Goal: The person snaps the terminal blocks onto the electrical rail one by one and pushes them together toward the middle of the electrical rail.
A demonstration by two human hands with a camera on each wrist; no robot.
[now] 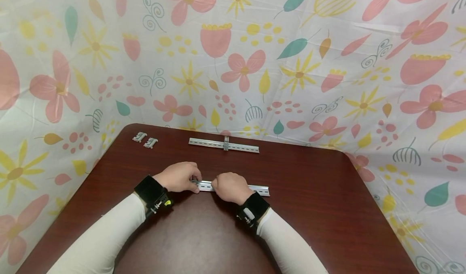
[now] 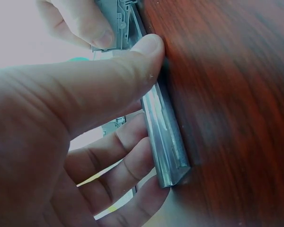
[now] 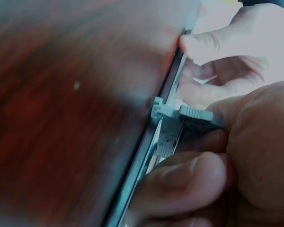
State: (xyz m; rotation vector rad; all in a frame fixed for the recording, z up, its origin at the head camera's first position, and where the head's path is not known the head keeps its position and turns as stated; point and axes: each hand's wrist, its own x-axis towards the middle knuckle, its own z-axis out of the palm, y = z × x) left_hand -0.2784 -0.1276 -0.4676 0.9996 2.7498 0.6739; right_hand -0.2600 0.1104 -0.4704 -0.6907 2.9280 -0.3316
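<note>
Grey block (image 3: pixel 168 112) sits against the near metal rail (image 1: pixel 259 190), touching it. Right hand (image 1: pixel 231 187): grip closed on the block, thumb and fingers curled. Left hand (image 1: pixel 179 177): grip narrow, rail held between thumb and fingers near its left end. Rail on dark tabletop (image 1: pixel 313 209). Beyond, second rail (image 1: pixel 204 143) bearing slim upright pieces (image 1: pixel 226 144); farther left, two loose grey pieces (image 1: pixel 151 143).
</note>
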